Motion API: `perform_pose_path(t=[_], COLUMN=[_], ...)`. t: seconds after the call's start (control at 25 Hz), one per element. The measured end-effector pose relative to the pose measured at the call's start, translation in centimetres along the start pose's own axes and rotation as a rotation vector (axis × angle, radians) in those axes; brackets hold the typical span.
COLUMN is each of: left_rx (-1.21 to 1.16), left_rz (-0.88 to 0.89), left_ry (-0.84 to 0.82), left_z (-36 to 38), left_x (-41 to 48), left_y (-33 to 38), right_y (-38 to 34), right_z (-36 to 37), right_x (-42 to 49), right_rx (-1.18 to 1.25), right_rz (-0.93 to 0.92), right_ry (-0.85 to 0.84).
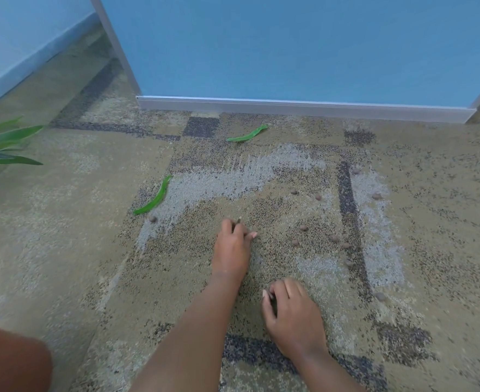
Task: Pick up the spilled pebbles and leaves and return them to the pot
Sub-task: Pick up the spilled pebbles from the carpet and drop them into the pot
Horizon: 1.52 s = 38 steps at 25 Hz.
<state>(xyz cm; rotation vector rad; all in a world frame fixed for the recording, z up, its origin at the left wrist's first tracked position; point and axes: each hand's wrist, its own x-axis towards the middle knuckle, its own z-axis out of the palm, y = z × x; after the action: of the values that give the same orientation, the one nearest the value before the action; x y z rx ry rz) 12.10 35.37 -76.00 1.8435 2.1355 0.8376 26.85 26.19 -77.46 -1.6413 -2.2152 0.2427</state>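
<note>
Two leaves lie diagonally beyond the left hand (231, 250), which pinches something small; right hand (292, 315) curled, contents unclear; pebbles (304, 228) scattered right.

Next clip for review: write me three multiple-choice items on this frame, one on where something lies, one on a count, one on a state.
1. Where does the far leaf lie?
A. On the carpet near the baseboard
B. In the right hand
C. On top of the plant

2. How many loose green leaves lie on the carpet?
A. None
B. Two
C. Five

3. What is the left hand doing?
A. Raised high above the floor
B. Lying palm up
C. Down at the carpet, fingers curled

Answers:
1. A, it lies just in front of the grey baseboard.
2. B, the far leaf and the near leaf left of the hands.
3. C, the hand is at the carpet with fingertips bent down, as is the right hand; brown pebbles are scattered to its right.
</note>
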Motion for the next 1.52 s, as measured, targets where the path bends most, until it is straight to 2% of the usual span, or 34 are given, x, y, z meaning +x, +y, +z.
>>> perform_pose_path(t=[0.16, 0.24, 0.36, 0.44, 0.52, 0.64, 0.76, 0.88, 1.04, 1.16, 1.24, 1.32, 1.36, 1.44, 1.52], left_rx=[0.197, 0.244, 0.23, 0.137, -0.122, -0.617, -0.918, -1.022, -0.772, -0.521, -0.241, -0.084, -0.043, 0.06, 0.103], left_rz=[0.015, 0.004, -0.009, -0.082, -0.309, -0.703, -0.821, -0.792, -0.703, -0.706, -0.733, -0.754, -0.757, -0.78, -0.803], left_ry=[-0.159, -0.181, -0.221, -0.239, -0.132, 0.154, 0.345, 0.56, 0.662, 0.714, 0.712, 0.684, 0.657, 0.588, 0.563], left_z=[0.1, -0.3, -0.5, -1.1, -2.5, -7.7, -14.7, -20.8, -28.0, -33.2, -35.5, -36.5, -36.7, -36.5, -36.2], left_x=[1.4, 2.5, 3.1, 3.1, 3.0, 0.3, -4.9, -8.6, -11.7, -13.9, -16.1, -18.5, -19.5, -20.6, -21.0], left_y=[-0.4, -0.4, -0.5, -0.3, 0.0, -1.1, -2.9, -4.5, -6.2, -9.0, -11.3, -13.5, -14.2, -14.9, -15.6], right_y=[0.0, 0.1, 0.2, 0.2, 0.1, -0.1, -0.5, -0.8, -0.8, -3.3, -9.7, -19.4, -24.5, -33.8, -40.3], right_z=[0.3, 0.5, 0.5, 0.4, 0.2, -0.2, -0.9, -1.7, -3.3, -4.9, -5.9, -5.9, -6.7, -7.1, -7.0], right_x=[0.1, 0.1, -0.1, -0.1, 0.0, 0.2, 0.1, 0.5, 1.1, 2.5, 2.7, 2.2, 2.0, 2.3, 2.1], right_rx=[0.01, 0.013, 0.012, 0.022, 0.029, 0.062, 0.053, -0.018, -0.215, -0.126, 0.13, 0.522, 0.642, 0.709, 0.625], right_rz=[0.006, 0.006, 0.005, 0.014, 0.027, 0.042, 0.03, 0.006, -0.013, 0.206, 0.286, 0.149, 0.133, 0.116, 0.058], right_ry=[-0.009, -0.008, -0.016, -0.023, -0.023, -0.041, -0.05, -0.074, -0.311, -0.318, -0.297, -0.304, -0.343, -0.457, -0.521])
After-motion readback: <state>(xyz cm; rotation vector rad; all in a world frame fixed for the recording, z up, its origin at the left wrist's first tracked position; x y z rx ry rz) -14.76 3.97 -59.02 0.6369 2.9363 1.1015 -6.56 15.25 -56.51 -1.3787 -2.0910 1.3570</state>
